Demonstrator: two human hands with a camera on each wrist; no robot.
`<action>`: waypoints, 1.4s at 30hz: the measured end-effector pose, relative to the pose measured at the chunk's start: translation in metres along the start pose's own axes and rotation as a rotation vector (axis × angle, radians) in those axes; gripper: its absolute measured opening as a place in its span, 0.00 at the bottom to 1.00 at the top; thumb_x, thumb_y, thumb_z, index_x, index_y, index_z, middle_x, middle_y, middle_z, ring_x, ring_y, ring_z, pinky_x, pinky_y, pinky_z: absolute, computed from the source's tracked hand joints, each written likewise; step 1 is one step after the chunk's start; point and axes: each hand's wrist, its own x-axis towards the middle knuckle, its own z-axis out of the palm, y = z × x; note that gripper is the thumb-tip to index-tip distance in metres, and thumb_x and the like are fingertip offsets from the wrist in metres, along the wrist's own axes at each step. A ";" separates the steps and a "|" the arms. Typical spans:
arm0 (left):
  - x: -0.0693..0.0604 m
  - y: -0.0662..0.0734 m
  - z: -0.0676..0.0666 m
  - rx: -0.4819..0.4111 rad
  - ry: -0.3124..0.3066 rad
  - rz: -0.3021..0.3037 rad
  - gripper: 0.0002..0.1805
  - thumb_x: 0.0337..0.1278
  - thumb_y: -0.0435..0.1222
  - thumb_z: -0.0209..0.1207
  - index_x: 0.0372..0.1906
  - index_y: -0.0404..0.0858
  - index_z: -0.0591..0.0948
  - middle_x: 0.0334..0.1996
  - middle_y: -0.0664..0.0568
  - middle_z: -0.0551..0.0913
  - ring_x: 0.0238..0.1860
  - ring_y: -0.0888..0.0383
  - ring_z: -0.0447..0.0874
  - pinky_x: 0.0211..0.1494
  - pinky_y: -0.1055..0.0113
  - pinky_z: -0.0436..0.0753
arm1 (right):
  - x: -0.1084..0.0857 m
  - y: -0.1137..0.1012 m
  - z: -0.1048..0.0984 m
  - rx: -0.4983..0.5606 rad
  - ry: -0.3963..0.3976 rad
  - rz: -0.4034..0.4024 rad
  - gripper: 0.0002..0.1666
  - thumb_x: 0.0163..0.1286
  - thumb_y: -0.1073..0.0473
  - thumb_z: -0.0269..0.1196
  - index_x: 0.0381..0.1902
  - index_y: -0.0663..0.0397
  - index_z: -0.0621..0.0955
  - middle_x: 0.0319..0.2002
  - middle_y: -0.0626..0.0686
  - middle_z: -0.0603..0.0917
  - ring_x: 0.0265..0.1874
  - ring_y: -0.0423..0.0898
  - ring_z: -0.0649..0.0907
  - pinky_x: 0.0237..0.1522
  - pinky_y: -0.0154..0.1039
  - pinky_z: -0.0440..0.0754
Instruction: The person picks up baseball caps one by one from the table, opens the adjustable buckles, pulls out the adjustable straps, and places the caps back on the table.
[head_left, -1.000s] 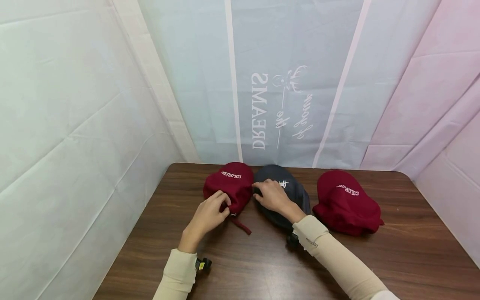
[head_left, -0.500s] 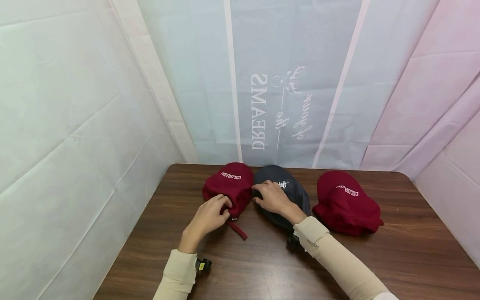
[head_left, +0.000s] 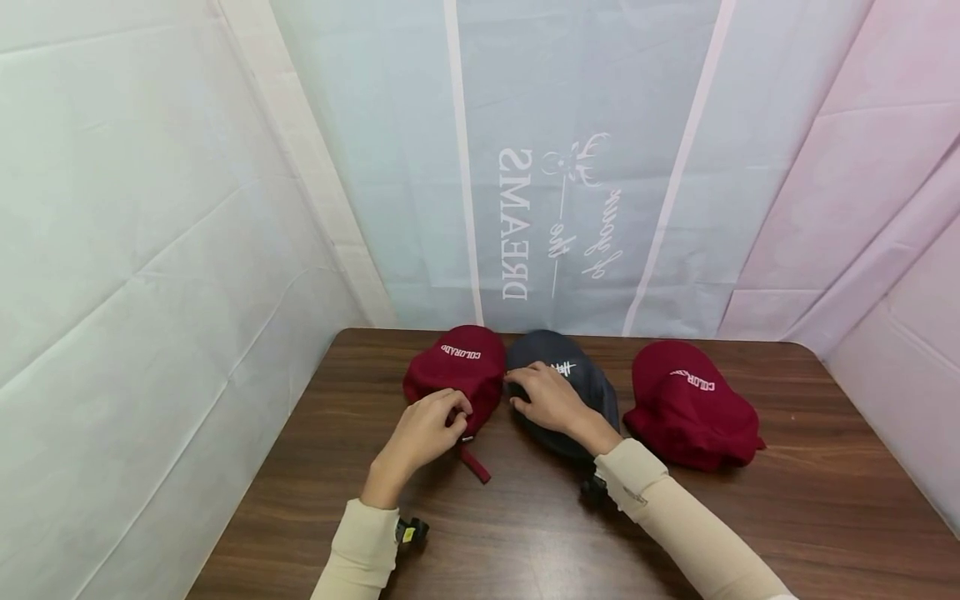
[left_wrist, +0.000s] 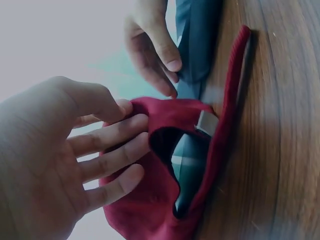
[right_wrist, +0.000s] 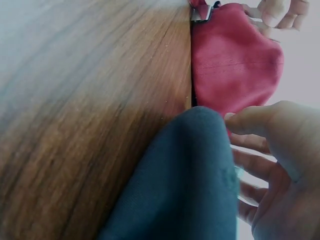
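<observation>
A maroon cap [head_left: 461, 364] lettered COLORADO lies at the table's far left, its strap [head_left: 475, 464] hanging out toward me. My left hand [head_left: 423, 427] rests its fingertips on the rear of this cap's crown. In the left wrist view those fingers lie loosely on the fabric, beside the back opening and the metal buckle [left_wrist: 206, 122]. My right hand [head_left: 555, 400] hovers over a dark navy cap [head_left: 600, 398], loosely bent fingers near where the two caps meet. In the right wrist view its thumb is by the navy cap [right_wrist: 185, 170]; contact is hard to tell.
Another maroon COLORADO cap [head_left: 693, 412] lies to the right of the navy one. All rest on a brown wood-grain table [head_left: 510, 533]. Behind it hangs a pale blue printed cloth [head_left: 375, 167], with light cloth walls at both sides.
The left maroon cap's strap has swung toward me and slightly left. My left hand has shifted a little, staying at the cap's back. The right hand is almost still.
</observation>
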 end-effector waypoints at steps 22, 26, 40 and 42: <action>0.028 0.051 0.014 -0.073 0.004 0.184 0.06 0.69 0.33 0.64 0.46 0.45 0.87 0.40 0.58 0.86 0.36 0.65 0.79 0.42 0.71 0.83 | -0.040 0.004 -0.031 0.020 0.097 0.014 0.21 0.71 0.57 0.73 0.59 0.57 0.88 0.61 0.57 0.88 0.63 0.59 0.83 0.68 0.61 0.79; 0.031 0.058 0.022 -0.074 -0.025 0.203 0.07 0.69 0.33 0.65 0.46 0.44 0.88 0.39 0.60 0.84 0.37 0.65 0.78 0.43 0.73 0.82 | -0.050 0.009 -0.036 0.019 0.091 0.049 0.19 0.70 0.57 0.73 0.57 0.54 0.88 0.55 0.54 0.90 0.57 0.55 0.84 0.59 0.58 0.84; 0.035 0.079 0.052 -0.016 -0.059 0.334 0.04 0.70 0.38 0.65 0.44 0.48 0.87 0.44 0.60 0.85 0.44 0.64 0.80 0.44 0.77 0.79 | -0.093 0.022 -0.061 0.063 0.091 0.146 0.14 0.70 0.59 0.72 0.53 0.55 0.90 0.48 0.52 0.90 0.49 0.50 0.84 0.50 0.51 0.87; 0.035 0.083 0.057 0.005 -0.056 0.362 0.03 0.70 0.39 0.66 0.44 0.49 0.87 0.45 0.60 0.85 0.45 0.64 0.78 0.45 0.77 0.78 | -0.097 0.023 -0.064 0.062 0.088 0.147 0.14 0.70 0.59 0.73 0.52 0.55 0.90 0.46 0.51 0.90 0.47 0.48 0.83 0.48 0.50 0.87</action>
